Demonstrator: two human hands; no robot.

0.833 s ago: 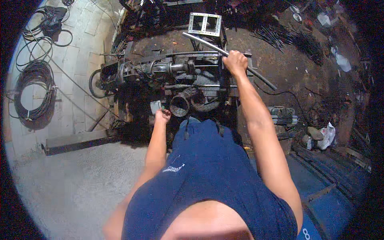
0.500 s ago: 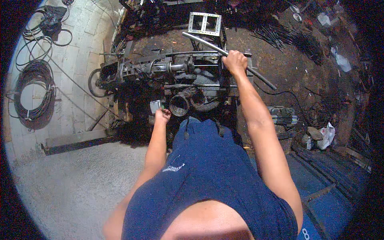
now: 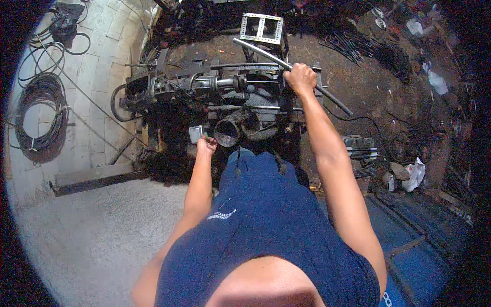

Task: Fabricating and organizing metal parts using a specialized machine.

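My right hand (image 3: 300, 78) is wrapped around a long grey metal rod (image 3: 263, 53), gripping it near the middle. The rod slants from far left to near right above the machine's right part. My left hand (image 3: 207, 145) is low at the machine's near side, fingers curled, beside a small pale grey box (image 3: 196, 134). What those fingers hold, if anything, is too small to make out. Just right of it gapes the round mouth of a dark metal pipe (image 3: 227, 133). Behind both stretches the greasy machine (image 3: 225, 83) with its shaft and bars.
A white perforated metal frame (image 3: 262, 28) stands beyond the machine. Coiled black cable (image 3: 41, 110) lies at left near a low beam (image 3: 97, 176). Dark thin rods (image 3: 353, 48) are heaped at far right. Stones and a white bag (image 3: 414, 174) sit at right, near blue sheeting (image 3: 414, 261).
The view has shifted slightly, so the machine and floor appear a little further left. Both hands keep nearly the same place, and the rod stays in my right hand.
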